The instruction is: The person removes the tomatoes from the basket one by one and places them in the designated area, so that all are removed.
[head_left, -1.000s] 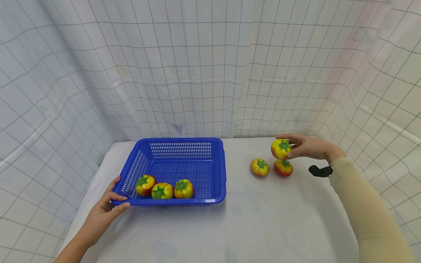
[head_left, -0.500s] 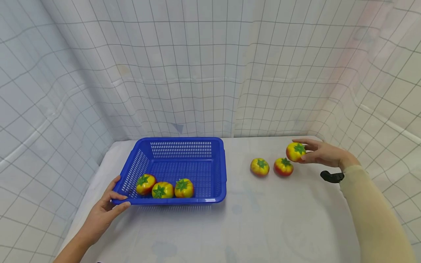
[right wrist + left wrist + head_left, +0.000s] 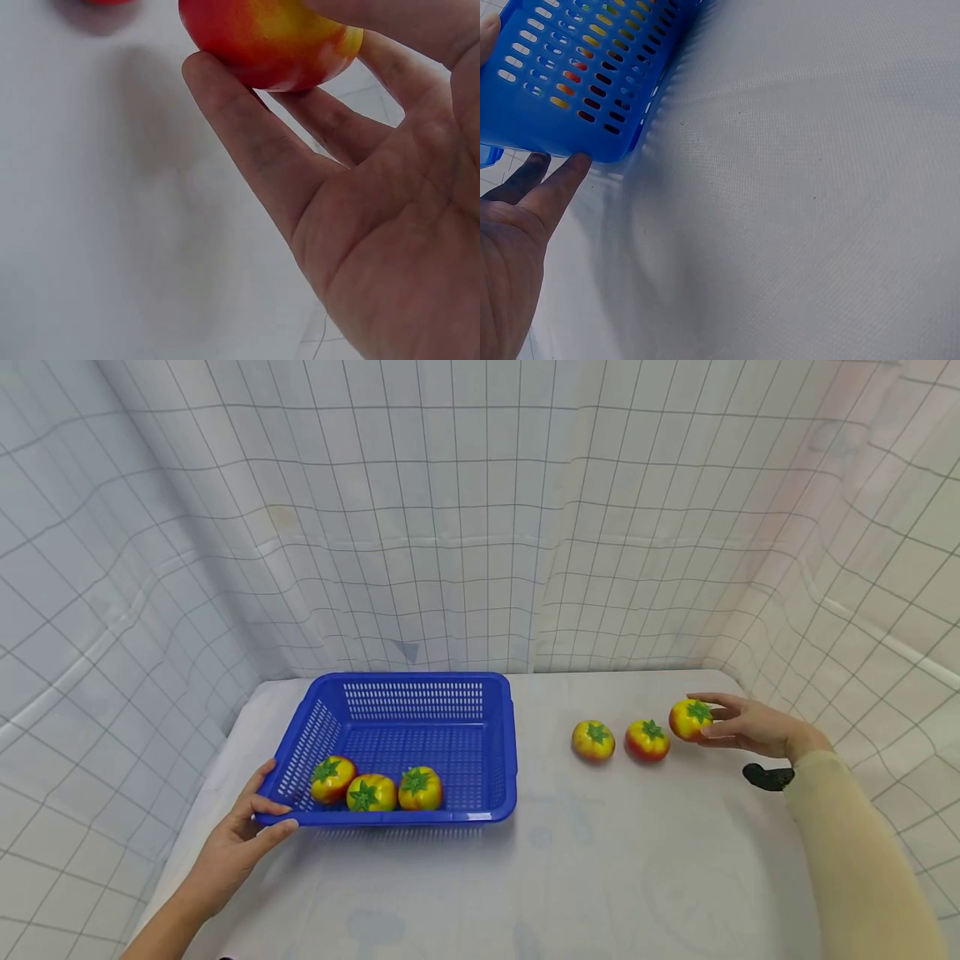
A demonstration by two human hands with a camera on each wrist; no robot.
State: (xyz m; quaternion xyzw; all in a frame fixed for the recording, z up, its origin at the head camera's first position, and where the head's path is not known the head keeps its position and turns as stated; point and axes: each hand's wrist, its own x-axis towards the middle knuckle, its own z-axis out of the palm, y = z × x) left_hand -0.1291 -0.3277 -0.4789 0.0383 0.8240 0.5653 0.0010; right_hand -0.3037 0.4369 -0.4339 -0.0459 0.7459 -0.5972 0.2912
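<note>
My right hand point(image 3: 761, 727) holds a yellow-and-red tomato point(image 3: 691, 720) with a green star-shaped leaf top, thumb on the near side and fingers behind. In the right wrist view the held tomato point(image 3: 274, 41) sits at the fingertips, above its shadow on the white cloth. Left of it two similar tomatoes, one redder point(image 3: 647, 741) and one yellower point(image 3: 592, 741), lie on the table. My left hand point(image 3: 232, 852) grips the near left corner of a blue plastic basket point(image 3: 405, 817), thumb at the front rim and fingers along the side. Inside, three tomatoes point(image 3: 371, 793) line the front wall.
The table point(image 3: 600, 868) has a white cloth over it. Hanging white sheets with a grid pattern point(image 3: 480, 527) close off the back and both sides. A dark strap piece point(image 3: 768, 777) sits at the right wrist.
My right hand has carried the tomato rightward and then lower, from above the redder tomato to a spot at its right. The left hand and the basket have stayed in place.
</note>
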